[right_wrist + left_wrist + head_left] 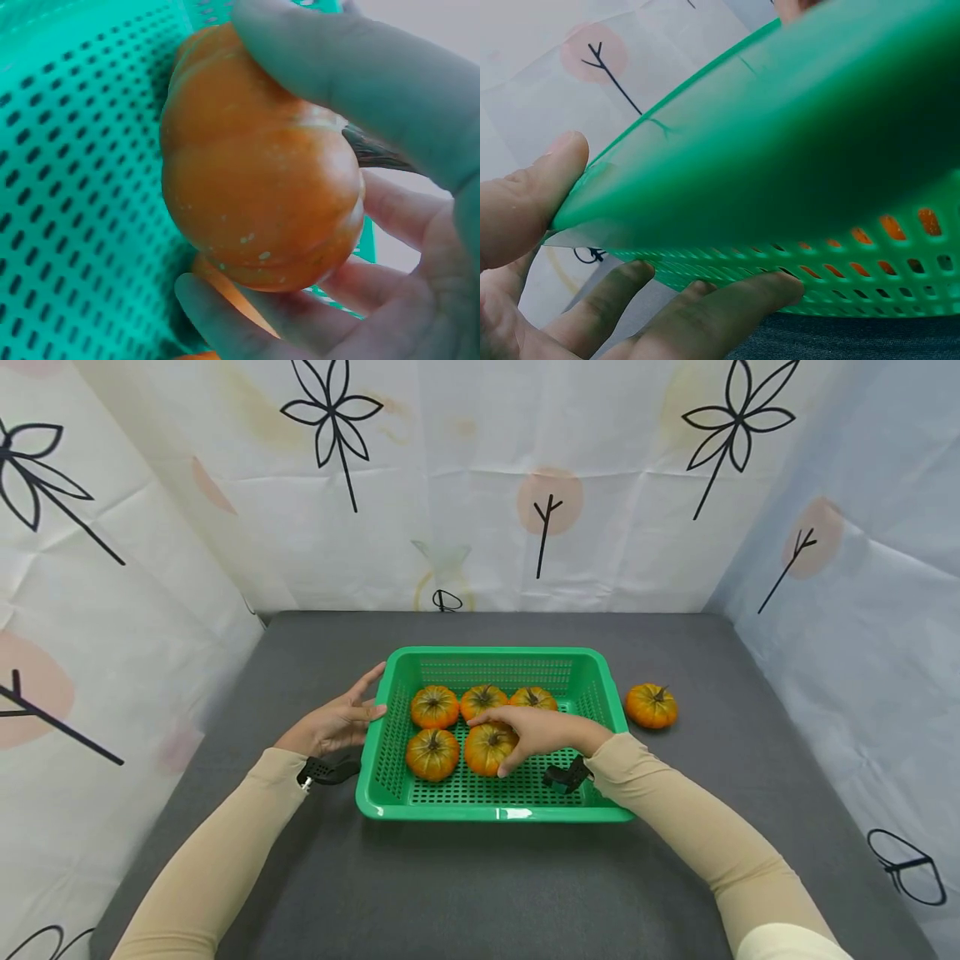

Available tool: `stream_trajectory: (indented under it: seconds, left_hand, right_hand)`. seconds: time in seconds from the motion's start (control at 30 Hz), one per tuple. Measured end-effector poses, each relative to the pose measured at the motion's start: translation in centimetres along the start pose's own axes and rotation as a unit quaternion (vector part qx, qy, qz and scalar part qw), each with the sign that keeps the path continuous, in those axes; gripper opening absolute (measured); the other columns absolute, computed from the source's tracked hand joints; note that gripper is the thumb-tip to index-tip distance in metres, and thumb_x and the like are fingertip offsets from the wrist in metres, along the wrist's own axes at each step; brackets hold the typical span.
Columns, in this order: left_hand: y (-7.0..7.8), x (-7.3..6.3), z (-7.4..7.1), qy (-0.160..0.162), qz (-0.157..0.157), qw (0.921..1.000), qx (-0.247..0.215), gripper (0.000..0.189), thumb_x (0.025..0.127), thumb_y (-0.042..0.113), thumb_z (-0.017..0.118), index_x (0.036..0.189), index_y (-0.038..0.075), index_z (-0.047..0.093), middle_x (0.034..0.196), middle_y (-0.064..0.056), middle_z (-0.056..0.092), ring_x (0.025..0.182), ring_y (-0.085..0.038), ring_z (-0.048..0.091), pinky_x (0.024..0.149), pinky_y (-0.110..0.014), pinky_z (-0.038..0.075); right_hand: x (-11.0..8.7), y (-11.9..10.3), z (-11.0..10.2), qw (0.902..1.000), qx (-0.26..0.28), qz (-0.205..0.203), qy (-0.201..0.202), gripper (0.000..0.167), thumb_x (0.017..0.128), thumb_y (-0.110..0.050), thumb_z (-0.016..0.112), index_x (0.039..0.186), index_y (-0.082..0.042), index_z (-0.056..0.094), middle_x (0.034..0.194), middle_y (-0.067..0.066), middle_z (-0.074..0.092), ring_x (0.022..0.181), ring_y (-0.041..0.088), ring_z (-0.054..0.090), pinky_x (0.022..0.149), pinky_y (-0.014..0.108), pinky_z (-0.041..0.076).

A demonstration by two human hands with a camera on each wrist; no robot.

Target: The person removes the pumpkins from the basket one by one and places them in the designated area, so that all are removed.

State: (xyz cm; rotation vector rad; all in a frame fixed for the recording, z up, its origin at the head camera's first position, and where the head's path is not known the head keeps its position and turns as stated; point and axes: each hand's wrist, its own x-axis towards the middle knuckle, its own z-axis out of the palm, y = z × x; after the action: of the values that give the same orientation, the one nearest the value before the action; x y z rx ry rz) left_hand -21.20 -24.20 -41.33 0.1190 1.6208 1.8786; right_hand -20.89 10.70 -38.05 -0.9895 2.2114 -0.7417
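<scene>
Your right grip (542,731) clasps a ribbed orange pumpkin (486,753), your left grip (333,722) a rectangular green plastic basket (450,813). Spare the stem (373,154).

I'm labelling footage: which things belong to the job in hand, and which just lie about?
Job in hand: green basket; held pumpkin, in the right hand; four other pumpkins inside; probably the loose pumpkin outside.

Just surroundings: grey table; patterned cloth.
</scene>
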Motion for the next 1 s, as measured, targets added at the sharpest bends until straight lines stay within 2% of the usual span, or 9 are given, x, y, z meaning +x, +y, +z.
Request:
stream_trajectory:
  seconds: [0.23, 0.37, 0.57, 0.73, 1.0]
  left_hand:
    - [0.0, 0.0, 0.0, 0.003, -0.002, 1.0, -0.007, 0.086, 0.101, 0.002, 0.047, 0.152, 0.049, -0.004, 0.16, -0.02, 0.01, 0.105, -0.023, 0.066, 0.085, -0.046, 0.057]
    - [0.0, 0.0, 0.0, 0.002, -0.002, 0.9999, -0.015, 0.086, 0.101, 0.001, 0.047, 0.152, 0.049, -0.003, 0.16, -0.02, 0.01, 0.105, -0.024, 0.066, 0.085, -0.046, 0.057]
    - [0.3, -0.2, 0.2, -0.004, -0.001, 0.9996, -0.03, 0.086, 0.101, 0.0, 0.047, 0.152, 0.048, -0.002, 0.16, -0.02, 0.01, 0.105, -0.025, 0.066, 0.084, -0.046, 0.057]
    - [0.4, -0.2, 0.3, -0.004, -0.002, 0.9994, -0.036, 0.087, 0.1, 0.0, 0.048, 0.153, 0.048, -0.003, 0.161, -0.02, 0.008, 0.105, -0.025, 0.066, 0.084, -0.046, 0.057]
    - [0.3, -0.2, 0.3, -0.003, -0.001, 0.9997, -0.025, 0.086, 0.101, 0.001, 0.047, 0.152, 0.048, -0.003, 0.161, -0.02, 0.009, 0.104, -0.024, 0.066, 0.083, -0.045, 0.057]
  right_hand:
    - [-1.0, -0.2, -0.9, 0.9993, 0.026, -0.02, 0.021, 0.081, 0.08, -0.022, 0.082, 0.148, -0.016, 0.039, 0.152, 0.004, 0.036, 0.133, 0.024, 0.042, 0.102, 0.041, 0.046]
    - [-1.9, -0.5, -1.6, 0.9986, 0.03, -0.015, 0.041, 0.081, 0.079, -0.026, 0.082, 0.148, -0.022, 0.039, 0.153, 0.003, 0.035, 0.133, 0.024, 0.041, 0.102, 0.043, 0.045]
    - [-3.6, -1.1, -2.5, 0.9959, 0.04, -0.008, 0.08, 0.081, 0.078, -0.029, 0.083, 0.147, -0.021, 0.041, 0.151, 0.005, 0.036, 0.129, 0.025, 0.045, 0.1, 0.045, 0.047]
    - [-5.0, -1.0, -3.2, 0.9927, 0.041, -0.007, 0.113, 0.081, 0.077, -0.032, 0.083, 0.146, -0.023, 0.041, 0.151, 0.002, 0.037, 0.133, 0.028, 0.042, 0.101, 0.048, 0.045]
    - [-7.1, -0.9, -4.5, 0.9836, 0.082, -0.022, 0.159, 0.081, 0.078, -0.022, 0.083, 0.147, -0.019, 0.04, 0.151, 0.005, 0.036, 0.129, 0.03, 0.046, 0.103, 0.051, 0.045]
